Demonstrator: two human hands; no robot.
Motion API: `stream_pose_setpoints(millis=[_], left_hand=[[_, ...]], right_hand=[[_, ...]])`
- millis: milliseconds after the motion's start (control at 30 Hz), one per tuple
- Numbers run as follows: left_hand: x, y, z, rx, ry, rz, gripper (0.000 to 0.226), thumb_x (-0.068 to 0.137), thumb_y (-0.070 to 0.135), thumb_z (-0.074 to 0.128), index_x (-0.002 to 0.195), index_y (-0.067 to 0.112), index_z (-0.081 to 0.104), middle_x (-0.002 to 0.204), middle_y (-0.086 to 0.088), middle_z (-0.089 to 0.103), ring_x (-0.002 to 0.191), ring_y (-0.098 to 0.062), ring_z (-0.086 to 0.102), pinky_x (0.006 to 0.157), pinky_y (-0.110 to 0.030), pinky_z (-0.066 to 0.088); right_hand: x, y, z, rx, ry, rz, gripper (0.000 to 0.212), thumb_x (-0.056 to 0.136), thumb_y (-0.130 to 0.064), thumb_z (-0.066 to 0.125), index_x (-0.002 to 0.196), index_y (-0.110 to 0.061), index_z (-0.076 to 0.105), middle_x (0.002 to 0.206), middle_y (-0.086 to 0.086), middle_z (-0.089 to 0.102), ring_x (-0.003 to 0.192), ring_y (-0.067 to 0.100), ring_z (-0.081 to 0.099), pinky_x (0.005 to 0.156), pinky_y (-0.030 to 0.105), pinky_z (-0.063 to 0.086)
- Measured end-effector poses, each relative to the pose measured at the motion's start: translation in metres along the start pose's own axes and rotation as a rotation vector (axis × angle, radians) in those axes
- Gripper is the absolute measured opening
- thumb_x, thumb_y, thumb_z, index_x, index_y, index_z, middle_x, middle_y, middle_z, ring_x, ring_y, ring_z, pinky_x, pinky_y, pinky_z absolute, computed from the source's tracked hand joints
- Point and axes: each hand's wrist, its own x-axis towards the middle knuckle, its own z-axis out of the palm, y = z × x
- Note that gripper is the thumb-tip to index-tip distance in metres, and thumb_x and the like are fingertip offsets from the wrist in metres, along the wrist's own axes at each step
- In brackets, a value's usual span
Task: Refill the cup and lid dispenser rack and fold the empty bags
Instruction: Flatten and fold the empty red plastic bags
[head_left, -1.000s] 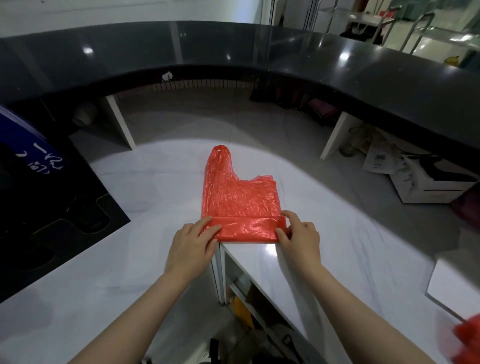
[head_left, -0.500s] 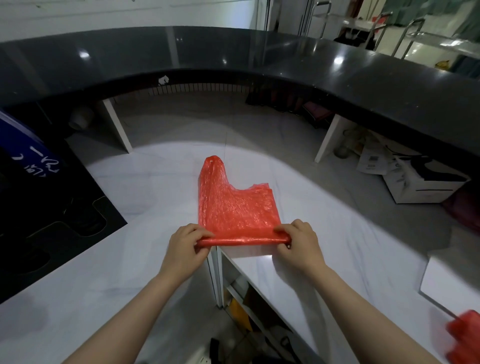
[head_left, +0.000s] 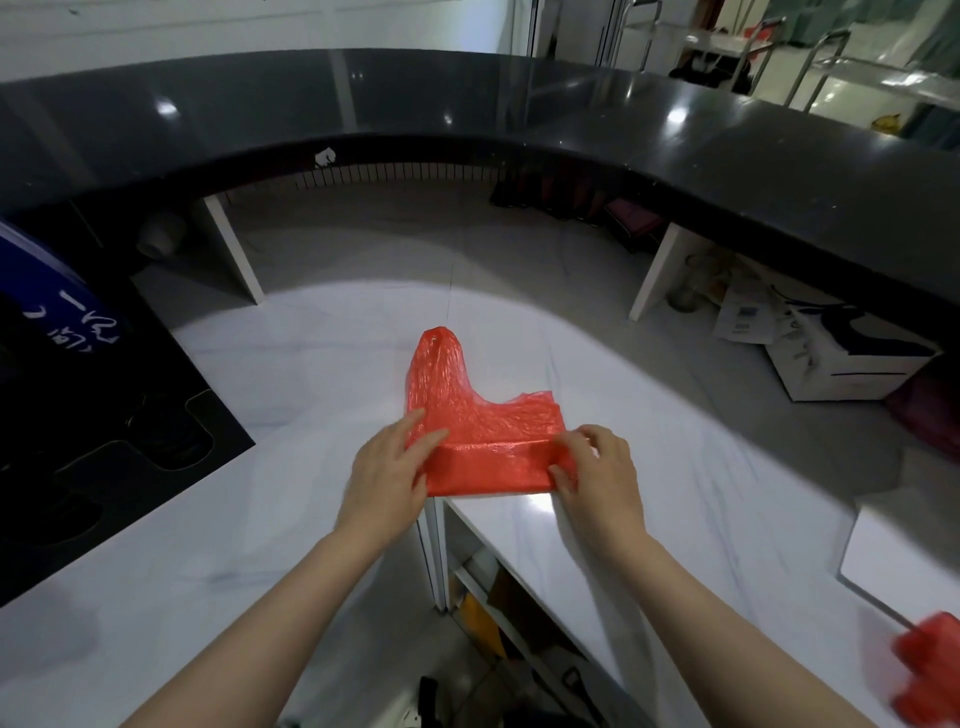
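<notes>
While the red bag (head_left: 485, 431) lies flat on the white counter (head_left: 311, 374) at its inner corner, the left hand (head_left: 387, 475) presses the folded near edge with straight fingers and the right hand (head_left: 597, 478) pinches that fold's other end

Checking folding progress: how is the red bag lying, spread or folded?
Partly folded: the red bag's near edge is turned over into a band, held by left hand and right hand.

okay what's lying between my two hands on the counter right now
In the head view, the folded near band of the red plastic bag spans the stretch between the left hand and the right hand, lying flat on the white counter.
</notes>
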Motion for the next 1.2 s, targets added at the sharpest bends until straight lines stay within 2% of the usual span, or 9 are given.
stream_pose_setpoints(millis=[200, 333, 400, 500, 667, 867, 1033, 1133, 1200], left_hand=[[-0.005, -0.011, 0.001, 0.088, -0.358, 0.084, 0.066, 0.092, 0.057, 0.045, 0.150, 0.033, 0.025, 0.157, 0.011, 0.020, 0.146, -0.011, 0.016, 0.118, -0.036, 0.003], [-0.012, -0.017, -0.004, -0.006, -0.316, 0.137, 0.064, 0.086, 0.044, 0.064, 0.142, 0.026, 0.039, 0.151, 0.006, 0.037, 0.137, -0.015, 0.036, 0.115, -0.033, 0.022], [-0.013, -0.016, -0.007, -0.135, -0.229, 0.100, 0.037, 0.084, 0.028, 0.069, 0.118, 0.030, 0.054, 0.130, 0.006, 0.055, 0.111, -0.009, 0.055, 0.092, -0.021, 0.043], [-0.012, -0.009, -0.011, -0.294, -0.088, -0.075, 0.028, 0.086, 0.021, 0.069, 0.088, 0.040, 0.048, 0.091, 0.018, 0.055, 0.077, 0.004, 0.055, 0.062, -0.008, 0.039], [-0.002, -0.001, -0.005, -0.467, 0.034, -0.399, 0.038, 0.091, 0.027, 0.063, 0.123, 0.026, 0.042, 0.083, 0.019, 0.056, 0.070, 0.004, 0.056, 0.052, -0.006, 0.039], [0.002, 0.000, 0.005, -0.204, 0.036, -0.305, 0.040, 0.094, 0.027, 0.057, 0.133, 0.024, 0.048, 0.133, 0.001, 0.047, 0.101, -0.017, 0.059, 0.078, -0.024, 0.045], [0.003, 0.002, 0.008, 0.102, -0.032, 0.194, 0.047, 0.073, -0.003, 0.073, 0.118, 0.011, 0.067, 0.133, -0.019, 0.056, 0.111, -0.039, 0.061, 0.093, -0.051, 0.049], [0.000, -0.003, 0.010, -0.033, -0.251, 0.139, 0.043, 0.100, 0.030, 0.046, 0.142, 0.022, 0.045, 0.150, 0.000, 0.039, 0.139, -0.020, 0.036, 0.116, -0.031, 0.018], [-0.002, -0.010, 0.011, 0.007, -0.333, 0.133, 0.063, 0.093, 0.060, 0.029, 0.148, 0.029, 0.030, 0.156, 0.010, 0.023, 0.145, -0.011, 0.018, 0.115, -0.021, 0.001]], right_hand=[[-0.009, 0.006, -0.002, -0.093, -0.099, -0.118, 0.056, 0.071, -0.054, 0.058, 0.124, -0.037, 0.052, 0.122, -0.021, 0.053, 0.113, 0.004, 0.042, 0.100, 0.027, 0.034], [-0.007, 0.002, -0.006, -0.049, -0.067, -0.105, 0.039, 0.070, -0.026, 0.049, 0.106, -0.040, 0.051, 0.097, -0.029, 0.050, 0.093, 0.001, 0.040, 0.089, 0.020, 0.030], [-0.003, 0.004, -0.007, -0.015, -0.074, -0.085, 0.028, 0.073, -0.023, 0.048, 0.096, -0.037, 0.058, 0.087, -0.028, 0.052, 0.088, 0.004, 0.045, 0.080, 0.018, 0.032], [0.006, 0.007, -0.006, 0.150, -0.108, 0.048, 0.017, 0.086, -0.024, 0.057, 0.101, -0.025, 0.063, 0.084, -0.010, 0.062, 0.084, 0.016, 0.056, 0.073, 0.029, 0.043], [0.010, 0.002, -0.001, 0.220, -0.094, 0.219, 0.020, 0.092, -0.033, 0.057, 0.108, -0.021, 0.057, 0.088, -0.001, 0.065, 0.085, 0.020, 0.060, 0.078, 0.035, 0.047], [0.016, -0.005, 0.003, -0.033, -0.105, 0.200, 0.020, 0.096, -0.035, 0.047, 0.109, -0.022, 0.053, 0.087, 0.005, 0.066, 0.085, 0.028, 0.060, 0.081, 0.036, 0.040], [0.024, -0.012, 0.003, -0.249, -0.146, 0.175, 0.022, 0.096, -0.035, 0.042, 0.113, -0.025, 0.052, 0.097, 0.000, 0.063, 0.096, 0.025, 0.057, 0.079, 0.036, 0.032], [0.016, -0.009, 0.004, -0.200, -0.092, 0.050, 0.034, 0.093, -0.030, 0.050, 0.127, -0.025, 0.053, 0.128, 0.002, 0.051, 0.116, 0.025, 0.046, 0.090, 0.040, 0.040], [0.007, 0.001, 0.003, -0.104, -0.082, -0.150, 0.037, 0.088, -0.034, 0.059, 0.124, -0.026, 0.059, 0.130, -0.002, 0.054, 0.120, 0.022, 0.047, 0.098, 0.039, 0.040]])
